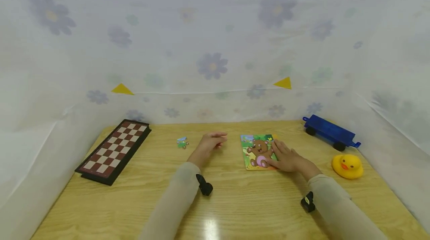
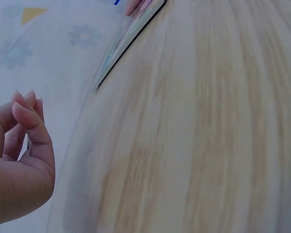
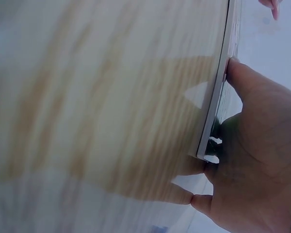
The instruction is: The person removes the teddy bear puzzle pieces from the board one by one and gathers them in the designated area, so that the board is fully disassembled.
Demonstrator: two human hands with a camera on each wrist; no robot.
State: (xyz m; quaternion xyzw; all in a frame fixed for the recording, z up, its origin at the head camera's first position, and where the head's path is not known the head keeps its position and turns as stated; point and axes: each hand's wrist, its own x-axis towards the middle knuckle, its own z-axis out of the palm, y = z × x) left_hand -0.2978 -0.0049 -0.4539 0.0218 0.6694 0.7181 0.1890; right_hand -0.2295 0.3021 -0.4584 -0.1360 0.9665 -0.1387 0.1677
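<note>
A square jigsaw puzzle (image 1: 255, 159) with a brown bear lies flat on the table, right of the middle. My right hand (image 1: 287, 158) rests on its right side with the fingers spread. In the right wrist view the thumb (image 3: 242, 77) touches the puzzle's near edge, while the other fingers reach past its corner to the tabletop. Left of the puzzle, my left hand (image 1: 209, 145) is held apart from it. In the left wrist view its fingers (image 2: 36, 128) bend loosely towards the thumb, and nothing shows between them. A loose puzzle piece (image 1: 182, 142) lies left of that hand.
A folding checkerboard (image 1: 115, 150) lies at the left. On the right are a blue toy wagon (image 1: 330, 131) with black wheels and a yellow rubber duck (image 1: 347, 166). Flower-patterned white sheeting (image 1: 211, 105) surrounds the wooden table (image 1: 248, 206) at the back and sides.
</note>
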